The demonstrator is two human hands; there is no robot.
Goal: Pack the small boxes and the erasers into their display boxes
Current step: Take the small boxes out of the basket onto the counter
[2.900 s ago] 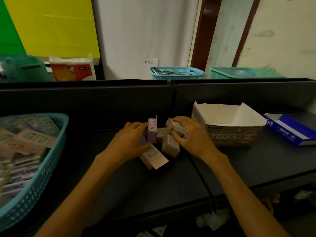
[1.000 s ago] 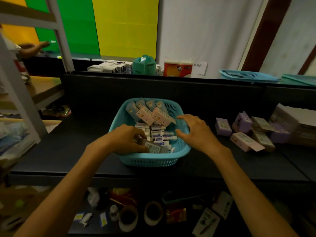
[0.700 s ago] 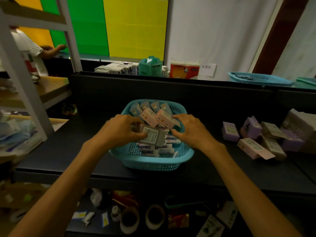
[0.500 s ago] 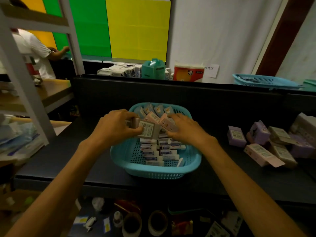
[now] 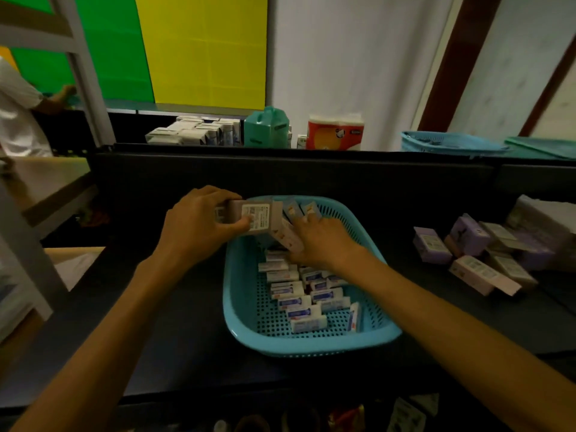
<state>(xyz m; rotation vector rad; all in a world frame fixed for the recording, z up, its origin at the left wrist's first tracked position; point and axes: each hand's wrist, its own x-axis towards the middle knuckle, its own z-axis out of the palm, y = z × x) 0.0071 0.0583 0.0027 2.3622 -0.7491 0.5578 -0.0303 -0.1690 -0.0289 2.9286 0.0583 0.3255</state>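
Observation:
A blue plastic basket [image 5: 240, 310] sits on the dark table in front of me. Several wrapped erasers [image 5: 299, 299] lie loose on its floor. At its far end my left hand [image 5: 196, 226] grips a stack of small boxes [image 5: 260, 217], barcode side facing me. My right hand [image 5: 321, 241] presses against more small boxes [image 5: 288, 236] beside that stack, fingers spread over them. A pile of purple and pink small boxes [image 5: 473, 257] lies on the table to the right. A white display box [image 5: 544, 213] shows partly at the right edge.
A black partition [image 5: 280, 173] runs behind the table. Beyond it stand stacked cartons [image 5: 193, 132], a teal container [image 5: 266, 127], a tissue pack [image 5: 335, 130] and a blue basket [image 5: 452, 143]. A person in white [image 5: 18, 120] and a metal rack [image 5: 78, 67] are at left.
Both hands left the box pile beside the display box and went into the blue basket. My left hand has gathered boxes and lifted them toward the basket's far end; my right followed.

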